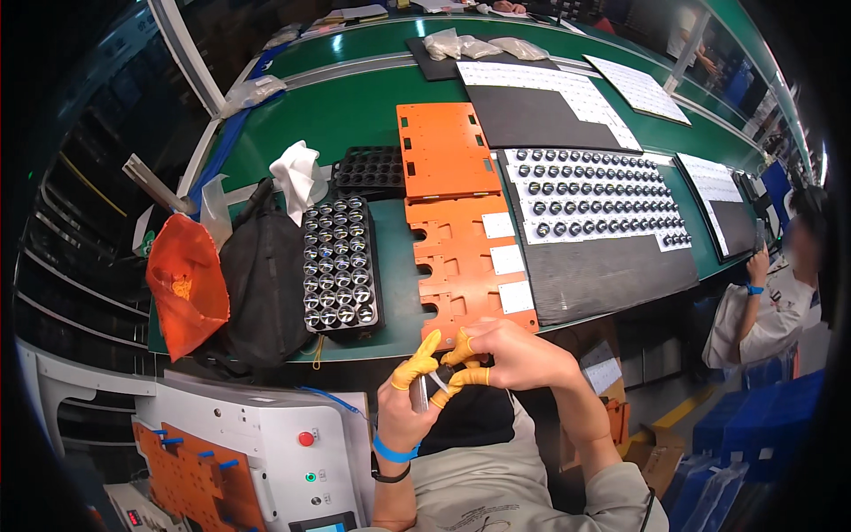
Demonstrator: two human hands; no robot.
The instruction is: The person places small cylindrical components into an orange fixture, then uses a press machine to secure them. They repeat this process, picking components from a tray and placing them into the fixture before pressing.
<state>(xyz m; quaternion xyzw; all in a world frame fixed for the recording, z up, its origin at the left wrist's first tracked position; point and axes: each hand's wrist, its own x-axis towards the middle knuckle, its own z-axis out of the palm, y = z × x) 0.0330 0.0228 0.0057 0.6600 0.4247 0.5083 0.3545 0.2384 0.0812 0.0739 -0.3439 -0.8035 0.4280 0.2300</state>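
- left hand (pixel 407 401) gripping a small black-and-silver part (pixel 438 381)
- right hand (pixel 502 355) pinching that same part too
- orange board (pixel 465 257) just ahead, lying flat on the green tabletop (pixel 392 257)

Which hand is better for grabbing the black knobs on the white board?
Probably the right hand: it's nearer the black knobs, while the left hand is farther left. Both are busy with a small dark piece.
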